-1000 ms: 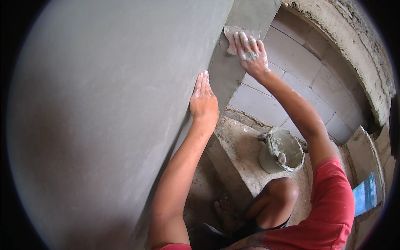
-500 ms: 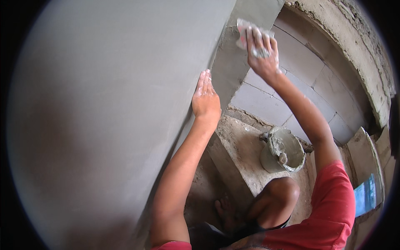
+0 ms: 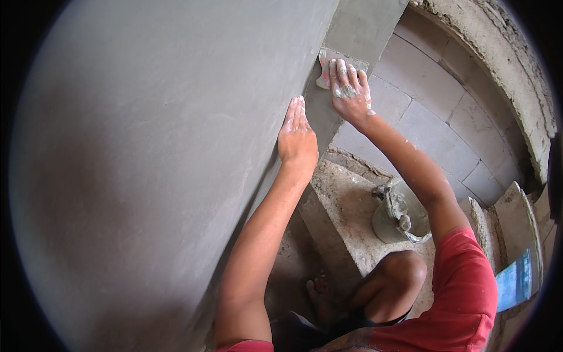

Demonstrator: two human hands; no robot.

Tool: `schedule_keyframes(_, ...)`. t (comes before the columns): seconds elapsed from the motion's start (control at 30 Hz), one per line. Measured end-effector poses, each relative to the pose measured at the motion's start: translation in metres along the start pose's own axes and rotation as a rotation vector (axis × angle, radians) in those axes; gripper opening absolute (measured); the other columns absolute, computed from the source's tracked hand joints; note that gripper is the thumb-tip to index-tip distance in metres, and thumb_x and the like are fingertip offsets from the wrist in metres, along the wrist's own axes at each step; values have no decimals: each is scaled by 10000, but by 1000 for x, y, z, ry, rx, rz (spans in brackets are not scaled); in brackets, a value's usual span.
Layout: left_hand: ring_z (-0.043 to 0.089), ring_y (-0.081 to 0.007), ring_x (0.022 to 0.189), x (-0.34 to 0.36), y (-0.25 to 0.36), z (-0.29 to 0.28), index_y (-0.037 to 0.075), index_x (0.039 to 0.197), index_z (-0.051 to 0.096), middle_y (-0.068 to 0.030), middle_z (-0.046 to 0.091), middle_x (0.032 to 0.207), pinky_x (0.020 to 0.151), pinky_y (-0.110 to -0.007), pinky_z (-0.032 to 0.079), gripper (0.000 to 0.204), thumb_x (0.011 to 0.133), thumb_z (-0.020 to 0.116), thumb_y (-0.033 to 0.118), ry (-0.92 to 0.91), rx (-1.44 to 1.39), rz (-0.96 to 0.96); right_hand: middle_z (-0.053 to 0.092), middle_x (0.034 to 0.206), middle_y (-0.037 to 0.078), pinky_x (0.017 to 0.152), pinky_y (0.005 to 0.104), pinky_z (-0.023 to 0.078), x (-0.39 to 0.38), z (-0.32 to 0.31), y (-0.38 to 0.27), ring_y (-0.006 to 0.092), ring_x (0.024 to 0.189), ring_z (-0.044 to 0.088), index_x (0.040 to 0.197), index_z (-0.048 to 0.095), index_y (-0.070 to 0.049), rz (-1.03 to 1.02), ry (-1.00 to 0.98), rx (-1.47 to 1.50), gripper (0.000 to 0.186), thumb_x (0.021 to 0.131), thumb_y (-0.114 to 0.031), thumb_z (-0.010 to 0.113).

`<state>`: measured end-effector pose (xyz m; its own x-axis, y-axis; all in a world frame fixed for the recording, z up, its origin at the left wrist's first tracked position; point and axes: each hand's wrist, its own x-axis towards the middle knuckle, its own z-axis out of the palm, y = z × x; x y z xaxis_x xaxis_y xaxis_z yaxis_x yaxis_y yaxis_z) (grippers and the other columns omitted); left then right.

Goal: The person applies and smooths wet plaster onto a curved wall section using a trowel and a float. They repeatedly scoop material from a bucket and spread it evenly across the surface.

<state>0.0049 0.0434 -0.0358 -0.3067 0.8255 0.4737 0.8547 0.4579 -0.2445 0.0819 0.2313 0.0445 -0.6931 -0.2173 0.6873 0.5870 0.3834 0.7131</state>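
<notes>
My right hand (image 3: 352, 97), smeared with pale plaster, grips a clear flat plastic scraper (image 3: 324, 73) with pinkish marks. Its blade lies against the narrow grey plastered strip (image 3: 363, 26), just right of the corner. Most of the scraper is covered by my fingers. Lower down, my left hand (image 3: 298, 141) rests with straight fingers, whitened at the tips, along the edge of the broad grey plastered wall (image 3: 176, 135). Nothing shows in that hand; its palm is hidden.
A plaster-smeared bucket (image 3: 387, 222) stands on the rough ledge (image 3: 343, 202), with a rounded tool handle (image 3: 404, 222) inside. Bare pale blocks (image 3: 437, 132) curve behind my right arm under a rough concrete edge (image 3: 510, 76). A blue plastic packet (image 3: 514, 283) lies at lower right, near my bent knee (image 3: 404, 270).
My right hand has moved down and left with the scraper, closer to the corner and to my left hand. My left hand has shifted only slightly right.
</notes>
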Motion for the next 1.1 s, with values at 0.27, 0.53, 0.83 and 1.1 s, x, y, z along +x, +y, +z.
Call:
schedule_keyframes(0.27,103,-257,1686,-1,-1,-4,-50,1601,445,-137,287,1779,1374,-467,-48,654,1055,522,300,-26,14,15,619,1440,167,1038,466,479,-22,5,-21,300,1256,609,1504,569,29,-22,-1,-2,608,952,-216,637)
schedule_keyframes(0.53,96,-256,1687,2,-2,-6,-46,1602,444,-134,280,1783,1372,-474,-60,656,1054,526,304,-43,0,25,591,1450,193,1045,475,475,-58,8,-44,310,1290,572,1509,558,51,-131,-93,27,668,903,-218,636)
schedule_keyframes(0.83,87,-258,1688,0,-1,0,-14,1605,464,-123,272,1787,1372,-464,-58,690,1039,576,364,-28,-20,6,611,1431,149,1077,468,478,-79,-50,-23,289,1310,573,1448,612,13,-303,-171,64,576,943,-262,634)
schedule_keyframes(1.1,103,-241,1686,0,2,3,-20,1607,457,-122,289,1781,1375,-452,-46,725,1026,603,388,-26,13,3,624,1388,156,1019,459,489,52,-41,75,308,1241,611,1476,588,6,52,101,-85,606,894,-152,643)
